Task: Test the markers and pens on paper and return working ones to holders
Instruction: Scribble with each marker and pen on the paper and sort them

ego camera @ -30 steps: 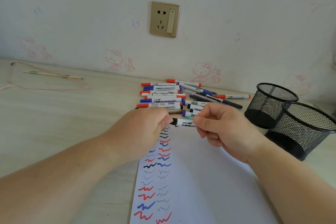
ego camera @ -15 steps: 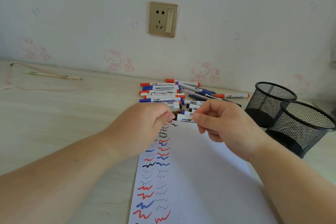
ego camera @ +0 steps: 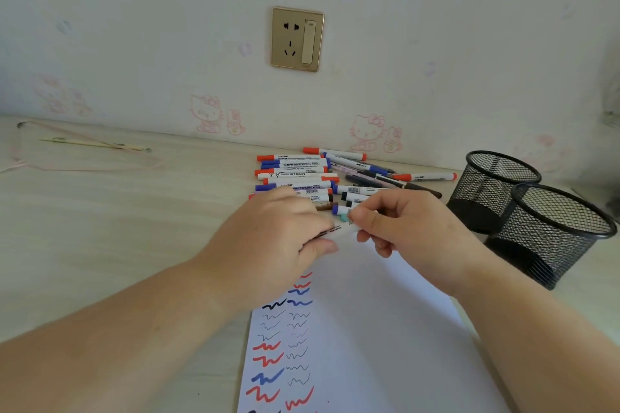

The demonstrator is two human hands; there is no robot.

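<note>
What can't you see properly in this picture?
All in the head view:
- Marker held by both hands: motion-blurred; left hand and right hand cover its ends, so cap state and colour are unclear.
- Top squiggles on the paper: hidden under the left hand.
- Paper's bottom: cut off by the frame edge.
- Mesh holders: insides screened by mesh, contents unclear.
- Marker labels in the pile: mostly too small.

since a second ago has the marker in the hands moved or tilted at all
Yes. The marker, earlier level beside the marker pile, now slants, its left end dipped toward the paper, held by left hand and right hand.
</note>
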